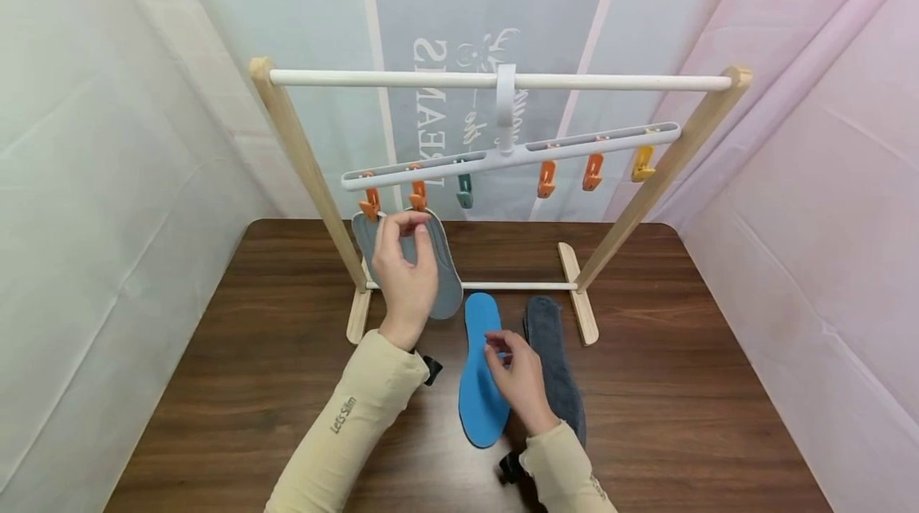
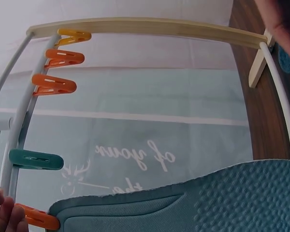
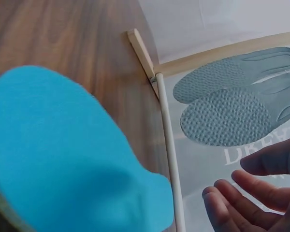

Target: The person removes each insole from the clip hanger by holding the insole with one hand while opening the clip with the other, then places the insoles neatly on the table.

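Two grey insoles (image 1: 447, 290) hang from orange clips (image 1: 418, 192) at the left of a white hanger (image 1: 438, 170). My left hand (image 1: 409, 278) is raised in front of them, fingers bent, the fingertips close to the second orange clip. In the left wrist view, its fingertips (image 2: 7, 212) partly cover that clip's end, and no firm pinch shows. My right hand (image 1: 520, 377) hovers over a blue insole (image 1: 483, 409) lying on the table. Its thumb and fingers stand apart with nothing between them, as the right wrist view shows. Beside it lies a dark grey fuzzy insole (image 1: 553, 353), partly behind the right hand and sleeve.
The hanger hooks over the top bar (image 1: 388, 79) of a wooden rack (image 1: 297, 154) and tilts up to the right. A green clip (image 1: 464, 190), two orange clips (image 1: 592, 171) and a yellow clip (image 1: 643, 163) hang on it without insoles. Pale curtains surround the brown table (image 1: 682, 385).
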The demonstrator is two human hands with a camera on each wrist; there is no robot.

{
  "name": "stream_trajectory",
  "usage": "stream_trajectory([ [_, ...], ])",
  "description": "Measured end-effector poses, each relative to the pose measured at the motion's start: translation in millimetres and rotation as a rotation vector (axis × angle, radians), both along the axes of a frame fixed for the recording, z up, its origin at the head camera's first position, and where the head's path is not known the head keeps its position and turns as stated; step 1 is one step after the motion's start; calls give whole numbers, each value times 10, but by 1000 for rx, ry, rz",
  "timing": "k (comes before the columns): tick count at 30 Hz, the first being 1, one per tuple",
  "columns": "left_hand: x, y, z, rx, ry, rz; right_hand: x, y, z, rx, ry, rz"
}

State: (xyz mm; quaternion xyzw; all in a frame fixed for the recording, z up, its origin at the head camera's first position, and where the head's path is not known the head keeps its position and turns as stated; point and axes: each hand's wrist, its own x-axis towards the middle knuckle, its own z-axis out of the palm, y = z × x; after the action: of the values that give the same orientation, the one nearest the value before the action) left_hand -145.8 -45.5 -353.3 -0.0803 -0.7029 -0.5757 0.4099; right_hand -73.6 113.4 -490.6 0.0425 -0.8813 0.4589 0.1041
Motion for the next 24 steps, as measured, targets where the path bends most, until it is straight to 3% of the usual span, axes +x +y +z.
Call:
stream_trajectory([
  [8,-6,-77,14,12,37,35,-165,-74,19,-58,5,29],
  [17,-13,-168,42,4,53,47,-497,-197,146,-130,36,171],
  [24,3,-218,81,-12,-4,-8,-708,-348,242,-217,44,216],
])
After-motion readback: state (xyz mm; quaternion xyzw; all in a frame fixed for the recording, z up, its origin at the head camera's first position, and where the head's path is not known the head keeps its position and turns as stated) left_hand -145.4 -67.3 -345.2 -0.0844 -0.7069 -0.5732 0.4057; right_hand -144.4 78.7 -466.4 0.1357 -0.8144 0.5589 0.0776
